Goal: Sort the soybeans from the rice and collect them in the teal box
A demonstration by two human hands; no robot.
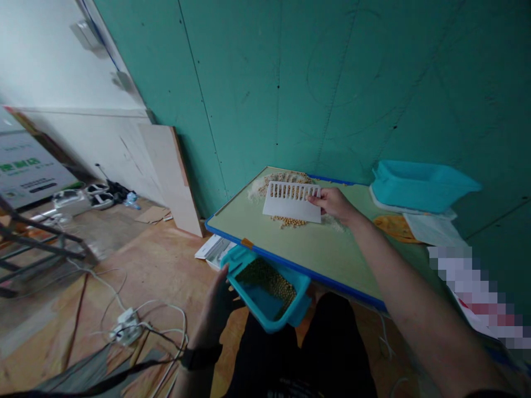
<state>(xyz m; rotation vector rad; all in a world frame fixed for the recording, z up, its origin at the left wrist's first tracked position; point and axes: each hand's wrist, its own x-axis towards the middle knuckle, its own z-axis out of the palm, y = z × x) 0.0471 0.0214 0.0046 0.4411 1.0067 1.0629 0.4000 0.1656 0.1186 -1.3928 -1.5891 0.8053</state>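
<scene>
My right hand (pixel 334 204) is closed on the right end of a white slotted scraper (pixel 286 207), thumb on top, over the tabletop (pixel 332 257). Yellow beans, which look like soybeans (pixel 289 222), lie along the scraper's near edge and show through its slots. Behind it spreads a pale heap of grains (pixel 261 185) mixed with beans. Below the table's front edge, a blue plastic basin (pixel 265 321) tilts above my lap, holding green and yellow beans (pixel 265 279). My left hand (pixel 219 293) grips the basin's left rim; some of its fingers are hidden beneath.
An upturned-rim blue tub (pixel 423 185) stands at the table's back right, near a brown round item (pixel 396 228) and white sheets (pixel 433 228). A green wall (pixel 257 99) rises behind. On the floor lie a power strip (pixel 126 327) and cables; a board (pixel 170 177) leans left.
</scene>
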